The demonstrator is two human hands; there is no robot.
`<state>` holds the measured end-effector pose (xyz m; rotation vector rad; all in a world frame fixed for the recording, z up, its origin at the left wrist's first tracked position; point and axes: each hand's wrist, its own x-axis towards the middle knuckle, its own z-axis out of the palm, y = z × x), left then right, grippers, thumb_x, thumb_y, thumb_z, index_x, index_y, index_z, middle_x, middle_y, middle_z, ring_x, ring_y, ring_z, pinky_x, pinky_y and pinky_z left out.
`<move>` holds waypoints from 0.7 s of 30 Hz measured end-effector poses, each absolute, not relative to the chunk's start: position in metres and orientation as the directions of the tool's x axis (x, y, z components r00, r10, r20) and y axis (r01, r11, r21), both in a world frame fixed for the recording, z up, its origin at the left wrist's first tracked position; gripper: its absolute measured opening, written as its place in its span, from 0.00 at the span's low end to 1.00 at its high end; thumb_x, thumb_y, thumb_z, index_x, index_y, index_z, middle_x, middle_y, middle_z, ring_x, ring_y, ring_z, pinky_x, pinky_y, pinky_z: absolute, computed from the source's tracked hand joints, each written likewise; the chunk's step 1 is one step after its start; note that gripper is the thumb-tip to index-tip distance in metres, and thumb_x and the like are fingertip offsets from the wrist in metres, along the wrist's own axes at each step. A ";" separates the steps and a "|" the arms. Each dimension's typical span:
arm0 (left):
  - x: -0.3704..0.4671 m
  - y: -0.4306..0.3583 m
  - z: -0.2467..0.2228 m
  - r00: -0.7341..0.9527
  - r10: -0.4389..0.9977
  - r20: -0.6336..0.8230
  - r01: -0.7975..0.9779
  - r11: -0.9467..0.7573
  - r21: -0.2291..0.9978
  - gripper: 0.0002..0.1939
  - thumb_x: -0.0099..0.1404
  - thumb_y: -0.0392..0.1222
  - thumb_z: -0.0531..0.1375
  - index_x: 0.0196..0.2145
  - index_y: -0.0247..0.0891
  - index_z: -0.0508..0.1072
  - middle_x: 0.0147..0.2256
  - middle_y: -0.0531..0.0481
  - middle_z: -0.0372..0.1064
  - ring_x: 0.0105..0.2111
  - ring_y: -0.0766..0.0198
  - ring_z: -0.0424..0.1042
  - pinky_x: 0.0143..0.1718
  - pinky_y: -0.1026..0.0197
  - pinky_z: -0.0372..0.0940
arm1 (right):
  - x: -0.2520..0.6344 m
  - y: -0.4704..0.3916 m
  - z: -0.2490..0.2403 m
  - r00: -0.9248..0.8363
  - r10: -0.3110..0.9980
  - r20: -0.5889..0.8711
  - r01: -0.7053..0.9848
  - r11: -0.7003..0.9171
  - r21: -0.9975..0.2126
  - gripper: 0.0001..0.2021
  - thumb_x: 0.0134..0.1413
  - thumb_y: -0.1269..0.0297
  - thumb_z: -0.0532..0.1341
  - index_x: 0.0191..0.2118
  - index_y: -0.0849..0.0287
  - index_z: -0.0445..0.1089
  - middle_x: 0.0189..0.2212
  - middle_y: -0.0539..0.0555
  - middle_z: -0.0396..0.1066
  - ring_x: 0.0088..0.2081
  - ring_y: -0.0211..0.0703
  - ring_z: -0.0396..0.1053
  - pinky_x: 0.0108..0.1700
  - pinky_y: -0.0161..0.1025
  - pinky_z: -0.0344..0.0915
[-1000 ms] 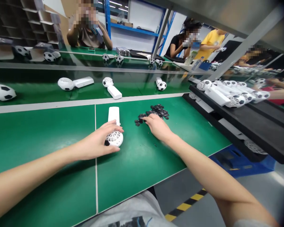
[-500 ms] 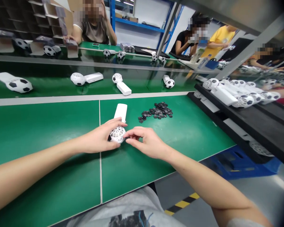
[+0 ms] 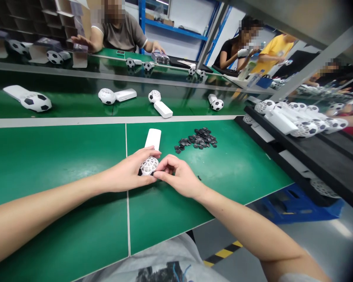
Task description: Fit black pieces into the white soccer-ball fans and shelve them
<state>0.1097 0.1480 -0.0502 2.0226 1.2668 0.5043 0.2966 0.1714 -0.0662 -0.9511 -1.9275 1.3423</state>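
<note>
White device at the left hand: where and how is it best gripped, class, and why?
Probably by its round head, from the left: thumb on the near side, fingers on the far side beside the handle, as the left hand does. The rounding suits an opposed hold, the handle points away, and the right hand is at the right.

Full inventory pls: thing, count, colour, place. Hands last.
Gadget: 1, white/black, on bench, at the hands
Black pieces: many, black, loose pile on bench
Bench: 1, green, front
Belt: 1, dark green, behind bench
Belt gadgets: several, white/black, four on near part
Trays: two visible, black, stacked at right
Tray gadgets: many, white/black, on trays
Crate: 1, blue, low right
Floor tape: 1, yellow/black, below bench
Shelf: 1, blue, far back
Cardboard dividers: several, brown, upper left
Co-workers: at least four, mixed clothing, background
Left hand: 1, bare, cupped around gadget
Right hand: 1, bare, pinched at gadget
</note>
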 end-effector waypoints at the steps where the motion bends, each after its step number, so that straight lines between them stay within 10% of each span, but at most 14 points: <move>1: 0.110 0.148 -0.050 0.448 0.893 -0.036 0.617 -0.280 0.736 0.30 0.57 0.47 0.57 0.56 0.38 0.56 0.60 0.42 0.47 0.61 0.51 0.46 0.59 0.49 0.49 | 0.296 0.173 -0.067 -0.565 0.823 0.052 0.209 0.203 -0.957 0.05 0.45 0.69 0.64 0.28 0.60 0.65 0.27 0.46 0.61 0.25 0.30 0.58 0.30 0.32 0.59; 7: 0.110 0.145 -0.055 0.426 0.904 -0.024 0.549 -0.237 0.801 0.27 0.57 0.44 0.56 0.54 0.44 0.55 0.57 0.46 0.52 0.57 0.53 0.54 0.56 0.50 0.54 | 0.290 0.176 -0.071 -0.630 0.772 -0.087 0.090 -0.039 -0.995 0.10 0.42 0.68 0.65 0.26 0.59 0.60 0.22 0.44 0.60 0.23 0.30 0.57 0.28 0.32 0.58; 14: 0.108 0.149 -0.049 0.495 0.865 -0.084 0.568 -0.249 0.785 0.28 0.55 0.38 0.55 0.54 0.44 0.54 0.54 0.47 0.55 0.53 0.54 0.58 0.52 0.53 0.58 | 0.301 0.201 -0.070 -0.649 0.759 -0.055 0.171 0.076 -0.982 0.09 0.47 0.62 0.63 0.27 0.60 0.63 0.23 0.46 0.63 0.26 0.33 0.60 0.31 0.33 0.60; 21: 0.107 0.150 -0.050 0.446 0.892 -0.073 0.593 -0.233 0.771 0.29 0.54 0.41 0.58 0.53 0.44 0.56 0.53 0.46 0.57 0.53 0.53 0.58 0.53 0.52 0.57 | 0.346 0.266 -0.072 -0.408 0.892 0.194 0.768 0.451 -0.455 0.07 0.52 0.69 0.58 0.38 0.58 0.72 0.34 0.54 0.67 0.34 0.38 0.64 0.42 0.39 0.61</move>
